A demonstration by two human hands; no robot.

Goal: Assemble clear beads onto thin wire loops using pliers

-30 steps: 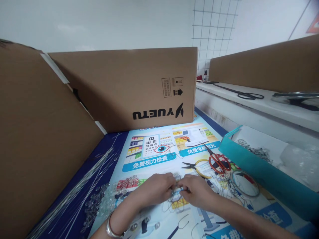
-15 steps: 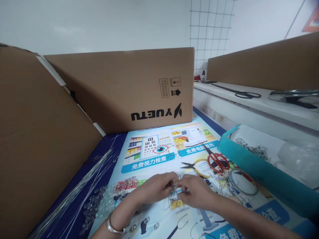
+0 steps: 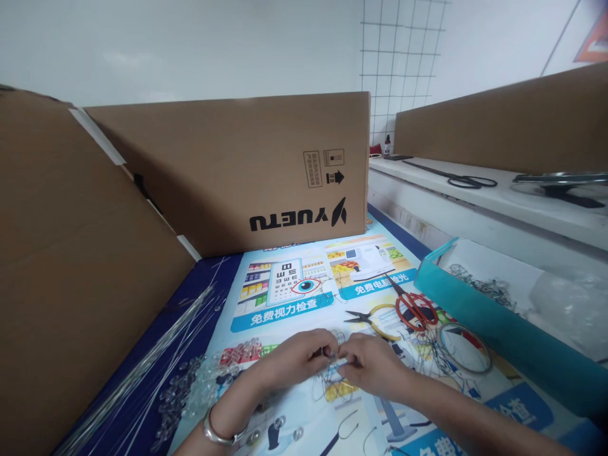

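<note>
My left hand (image 3: 297, 361) and my right hand (image 3: 375, 364) meet fingertip to fingertip low in the middle of the view, over a printed poster (image 3: 304, 297) that covers the table. Between the fingers they pinch a small clear bead on thin wire (image 3: 336, 358). Loops of the wire hang down onto the poster below the hands. A silver bangle (image 3: 216, 434) circles my left wrist. A heap of clear beads (image 3: 199, 386) lies to the left of my left hand.
Long straight wires (image 3: 156, 354) lie at the left. Yellow-handled pliers (image 3: 373, 316), red scissors (image 3: 413, 304) and a wire ring (image 3: 465, 354) lie at the right. A teal tray (image 3: 484, 316) holds chain. Cardboard boxes (image 3: 247, 171) stand behind and at the left.
The hands have stayed together at the same spot, with only small finger shifts on the bead and wire. The view has shifted slightly.
</note>
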